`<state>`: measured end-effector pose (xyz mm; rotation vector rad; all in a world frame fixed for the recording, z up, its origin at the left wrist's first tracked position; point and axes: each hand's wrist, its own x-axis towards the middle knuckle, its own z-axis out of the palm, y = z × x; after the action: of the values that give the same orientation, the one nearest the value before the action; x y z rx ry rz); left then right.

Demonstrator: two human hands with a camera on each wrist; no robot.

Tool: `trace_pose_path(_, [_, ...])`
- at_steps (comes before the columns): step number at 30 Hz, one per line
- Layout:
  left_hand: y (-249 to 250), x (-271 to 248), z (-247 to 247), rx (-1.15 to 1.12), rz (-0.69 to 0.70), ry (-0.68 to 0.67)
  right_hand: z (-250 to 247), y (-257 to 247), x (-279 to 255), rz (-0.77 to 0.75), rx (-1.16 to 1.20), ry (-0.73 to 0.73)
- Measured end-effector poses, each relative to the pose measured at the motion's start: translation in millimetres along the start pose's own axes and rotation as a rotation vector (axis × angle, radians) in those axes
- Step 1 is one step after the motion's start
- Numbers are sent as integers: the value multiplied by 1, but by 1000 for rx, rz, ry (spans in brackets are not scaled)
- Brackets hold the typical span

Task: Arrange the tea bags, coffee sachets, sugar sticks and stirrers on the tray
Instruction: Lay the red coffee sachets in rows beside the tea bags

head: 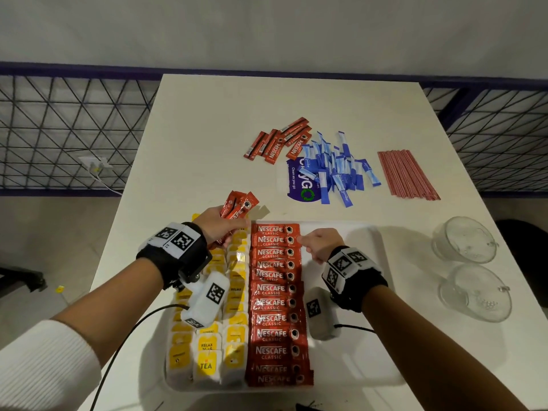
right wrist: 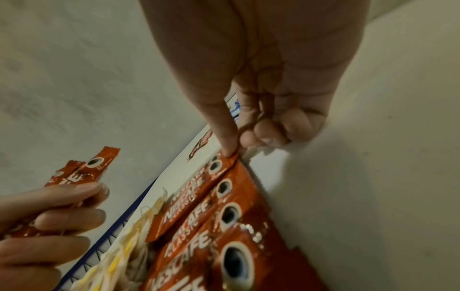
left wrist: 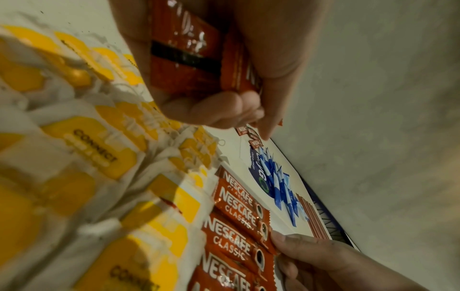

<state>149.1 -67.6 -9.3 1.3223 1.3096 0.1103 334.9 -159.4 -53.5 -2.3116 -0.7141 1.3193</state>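
Left hand (head: 221,225) fingers clutching glossy red coffee sachets (head: 237,207); right hand (head: 321,244) pinching top sachet (right wrist: 225,163) in tray (head: 370,366) column.

The tray's (head: 370,378) right half lies bare beside the coffee row (head: 277,304), while two glass cups (head: 471,268) stand off its right edge and sugar sticks (head: 338,170) lie beyond.

Table: you stand at a white table (head: 207,120), its top matte
Wall: plain pale wall (head: 267,28) ahead of you
Railing: dark blue mesh railing (head: 65,129) behind
Floor: pale tiles (head: 38,232)
Socket: white wall socket (head: 95,163), cable plugged in
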Motion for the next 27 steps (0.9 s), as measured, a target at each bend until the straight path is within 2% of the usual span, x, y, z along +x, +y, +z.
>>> trace_pose_path(7, [0,-1,3,0,-10,-45,3,-5,-3,-13,-130,22])
trace_pose_path(13, [4,-5,1,-133,-73,-126,-1,-2,-6,0,-43,-1])
trace_pose_path(18, [5,-12,1,-103,-30,-202,-8,-1,-10,-121,72,-10])
trace_pose_path(23, [4,-18,10,14,-12,-253,-12,-20,-28,-282,359,-217])
trace_pose_path(27, [7,-23,19,69,-14,-265,-13,-26,-35,-346,315,-303])
